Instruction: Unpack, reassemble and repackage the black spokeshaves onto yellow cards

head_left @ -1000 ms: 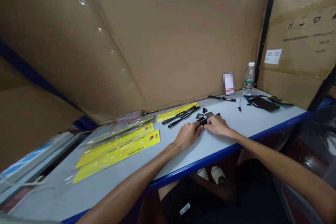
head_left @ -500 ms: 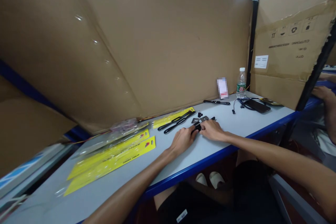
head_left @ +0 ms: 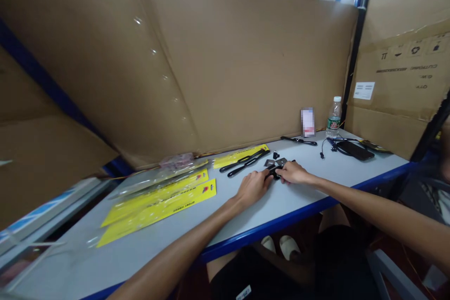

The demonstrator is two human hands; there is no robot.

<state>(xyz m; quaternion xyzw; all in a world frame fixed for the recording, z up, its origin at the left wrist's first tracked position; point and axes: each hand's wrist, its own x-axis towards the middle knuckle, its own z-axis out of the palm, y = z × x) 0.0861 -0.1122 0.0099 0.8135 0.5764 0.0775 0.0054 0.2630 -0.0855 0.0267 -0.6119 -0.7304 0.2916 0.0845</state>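
My left hand (head_left: 253, 187) and my right hand (head_left: 292, 173) meet over a small black part (head_left: 273, 171) on the grey table (head_left: 246, 215), and both have their fingers closed on it. Just behind them lie small grey and black pieces (head_left: 276, 161). Two long black straps (head_left: 246, 162) lie partly on a yellow card (head_left: 239, 155) to the left of the hands.
Yellow packaging cards in clear bags (head_left: 158, 201) lie at the left. A water bottle (head_left: 333, 113), a phone with cable (head_left: 353, 149) and another black strap (head_left: 298, 140) sit at the back right. Tall cardboard sheets (head_left: 211, 65) wall the table's far side.
The view has shifted slightly. Both hands stay together on the small black part in nearly the same spot.
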